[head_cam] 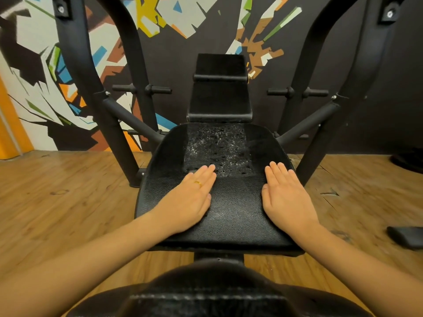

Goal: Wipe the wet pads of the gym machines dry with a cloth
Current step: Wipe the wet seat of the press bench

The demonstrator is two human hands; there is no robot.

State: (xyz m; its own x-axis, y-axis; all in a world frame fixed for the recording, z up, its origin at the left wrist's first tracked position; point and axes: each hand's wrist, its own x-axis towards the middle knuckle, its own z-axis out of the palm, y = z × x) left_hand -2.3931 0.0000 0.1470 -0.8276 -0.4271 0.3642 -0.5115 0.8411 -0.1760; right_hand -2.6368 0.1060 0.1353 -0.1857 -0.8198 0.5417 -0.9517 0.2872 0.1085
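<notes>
I see two hands: left hand (192, 197) and right hand (286, 197) rest flat, fingers straight, on one seat pad (235, 216). Water drops (219, 145) cover its far middle. One back pad (219, 97) stands behind.

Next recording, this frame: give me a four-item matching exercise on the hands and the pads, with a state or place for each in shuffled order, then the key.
Things:
1. left hand
2. right hand
3. seat pad
4. back pad

States or places:
a. rises behind the seat pad
b. lies flat, with a gold ring on one finger
c. lies flat near the seat pad's right edge
d. beaded with water drops at its far end

Pairs: 1-b, 2-c, 3-d, 4-a
</notes>
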